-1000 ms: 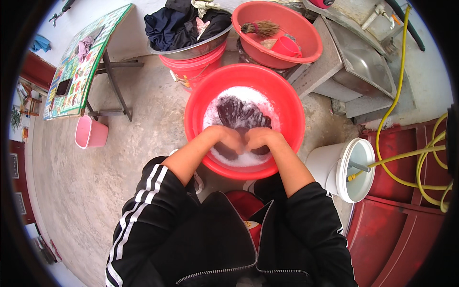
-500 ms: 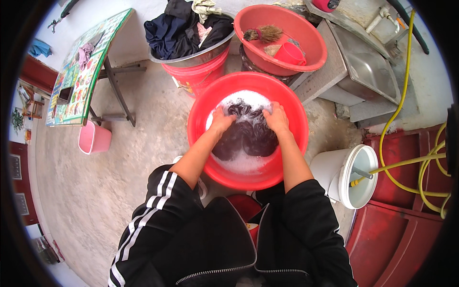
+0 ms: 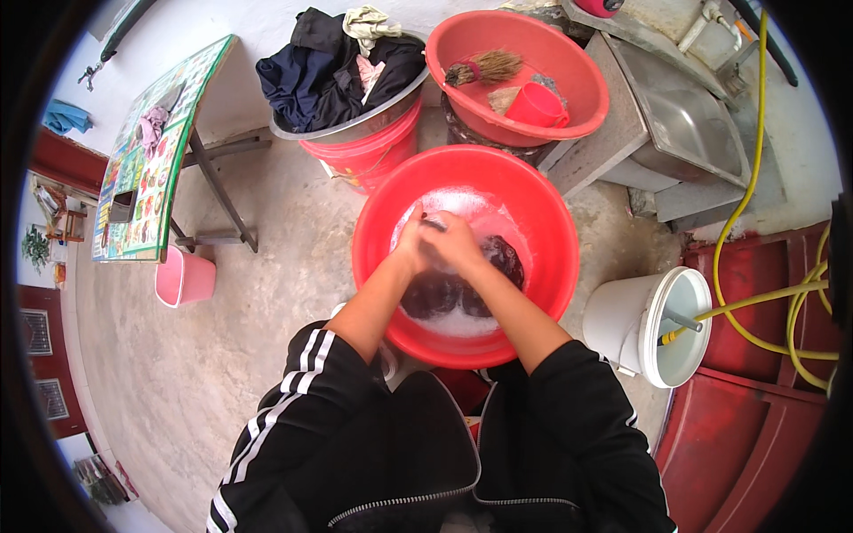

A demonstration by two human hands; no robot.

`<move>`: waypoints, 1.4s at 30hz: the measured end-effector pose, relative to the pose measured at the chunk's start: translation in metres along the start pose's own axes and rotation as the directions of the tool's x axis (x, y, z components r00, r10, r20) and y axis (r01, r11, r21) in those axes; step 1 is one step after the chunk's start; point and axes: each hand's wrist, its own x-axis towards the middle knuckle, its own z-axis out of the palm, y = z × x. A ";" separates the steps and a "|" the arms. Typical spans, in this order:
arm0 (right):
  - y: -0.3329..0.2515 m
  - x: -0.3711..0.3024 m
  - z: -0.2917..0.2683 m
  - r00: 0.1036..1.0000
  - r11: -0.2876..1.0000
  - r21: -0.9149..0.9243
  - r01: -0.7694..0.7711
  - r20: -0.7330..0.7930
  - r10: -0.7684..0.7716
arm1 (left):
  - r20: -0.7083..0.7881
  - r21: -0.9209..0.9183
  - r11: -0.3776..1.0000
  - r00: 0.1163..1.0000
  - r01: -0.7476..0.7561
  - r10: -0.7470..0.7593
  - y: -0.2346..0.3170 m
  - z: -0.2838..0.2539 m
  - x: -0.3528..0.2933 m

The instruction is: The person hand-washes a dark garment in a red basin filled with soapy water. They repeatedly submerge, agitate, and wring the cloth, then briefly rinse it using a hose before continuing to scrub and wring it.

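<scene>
Okay, so the dark cloth [image 3: 433,296] is bunched in the suds inside the red basin [image 3: 555,244], with most of it back toward the wearer and off to the right of the grip. Left hand [image 3: 412,242] and right hand [image 3: 451,242] meet left of the basin's middle, looking closed together on a small dark fold, though the foam and fingers hide how much each one's got. Right hand's nearer the bulk, its forearm crossing right over the cloth, so some shows either side. Too crumpled to call a long axis, tbh.
</scene>
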 end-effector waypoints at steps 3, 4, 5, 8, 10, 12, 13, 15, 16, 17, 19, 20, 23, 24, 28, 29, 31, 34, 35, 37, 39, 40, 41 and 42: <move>-0.061 -0.039 0.011 0.969 0.948 -0.211 0.237 -0.026 -0.248 | 0.464 -0.127 0.971 0.853 -0.204 0.239 -0.007 -0.064 0.061; -0.065 -0.044 0.010 0.875 0.840 -0.328 0.431 -0.074 -0.478 | 0.185 -0.023 0.974 0.956 -0.227 0.227 -0.004 -0.034 0.041; -0.071 -0.051 0.004 0.856 0.795 -0.419 0.439 -0.076 -0.512 | 0.224 0.046 0.924 0.905 -0.381 0.362 -0.009 -0.016 0.023; -0.073 -0.046 -0.005 0.675 0.553 -0.596 0.583 -0.024 -0.738 | 0.280 0.091 0.792 0.779 -0.604 0.561 -0.024 -0.001 -0.015; -0.062 -0.036 -0.014 0.648 0.504 -0.648 0.571 -0.021 -0.761 | 0.241 -0.047 0.896 0.866 -0.441 0.439 -0.023 -0.001 -0.011; -0.058 -0.031 -0.022 0.680 0.534 -0.676 0.508 -0.066 -0.730 | 0.229 -0.191 0.948 0.928 -0.254 0.294 -0.020 0.001 -0.004; -0.058 -0.032 -0.024 0.707 0.559 -0.661 0.500 -0.061 -0.704 | 0.234 -0.261 0.953 0.948 -0.153 0.216 -0.020 0.002 -0.001; -0.057 -0.029 -0.023 0.724 0.664 -0.592 0.457 -0.186 -0.664 | 0.198 -0.286 0.955 0.970 -0.083 0.143 -0.019 0.021 -0.012; -0.058 -0.028 -0.020 0.731 0.713 -0.541 0.446 -0.240 -0.639 | 0.111 -0.260 0.958 0.982 -0.122 0.155 -0.016 0.024 -0.016; -0.057 -0.026 -0.021 0.806 0.813 -0.435 0.388 -0.267 -0.528 | 0.024 -0.231 0.960 0.986 -0.158 0.167 -0.011 0.027 -0.016; -0.052 -0.018 -0.031 0.916 0.950 -0.216 0.226 -0.284 -0.282 | -0.045 -0.109 0.964 0.970 -0.243 0.239 -0.001 0.031 -0.017; -0.044 -0.012 -0.037 0.924 0.961 -0.079 0.264 -0.266 -0.275 | 0.047 -0.035 0.957 0.956 -0.289 0.290 0.004 0.024 -0.012; -0.038 -0.002 -0.059 0.966 0.980 -0.039 0.194 -0.168 -0.197 | 0.158 0.204 0.920 0.939 -0.334 0.306 0.007 0.033 -0.027; -0.034 0.002 -0.064 0.966 0.981 -0.082 0.177 -0.174 -0.189 | 0.176 0.288 0.878 0.922 -0.383 0.344 0.000 0.034 -0.027; -0.013 0.012 -0.087 0.973 0.996 -0.020 0.085 -0.215 -0.088 | 0.173 0.578 0.683 0.885 -0.446 0.432 0.002 0.022 -0.019; -0.006 0.016 -0.094 0.962 0.994 0.009 0.112 -0.250 -0.106 | 0.122 0.509 0.710 0.857 -0.486 0.500 0.006 0.027 -0.028; -0.015 0.015 -0.103 0.949 0.993 -0.025 0.117 -0.292 -0.119 | 0.124 0.898 0.212 0.682 -0.387 0.721 0.023 0.017 -0.028; -0.033 0.001 -0.109 0.940 0.914 -0.401 0.063 -0.285 -0.190 | 0.425 0.897 -0.432 0.463 -0.097 0.778 0.021 0.006 -0.030; -0.045 -0.007 -0.113 0.965 0.824 -0.565 -0.036 -0.235 -0.120 | 0.541 0.813 -0.582 0.414 -0.034 0.732 0.017 0.000 -0.030; -0.048 -0.009 -0.118 0.964 0.639 -0.732 -0.236 -0.095 0.248 | 0.638 0.704 -0.694 0.566 -0.152 0.523 0.005 -0.013 -0.015; -0.045 -0.013 -0.117 0.857 0.474 -0.831 -0.290 -0.005 0.515 | 0.583 0.611 -0.772 0.758 -0.173 0.292 -0.006 -0.018 -0.013; -0.038 -0.017 -0.112 0.804 0.437 -0.853 -0.284 0.037 0.594 | 0.452 0.656 -0.744 0.856 -0.128 0.251 -0.009 -0.012 -0.016; -0.032 -0.018 -0.108 0.798 0.455 -0.844 -0.285 0.054 0.600 | 0.308 0.693 -0.718 0.930 -0.073 0.202 -0.013 -0.006 -0.017; -0.026 -0.019 -0.104 0.793 0.472 -0.834 -0.285 0.072 0.605 | 0.156 0.719 -0.695 0.977 -0.011 0.146 -0.015 0.000 -0.020</move>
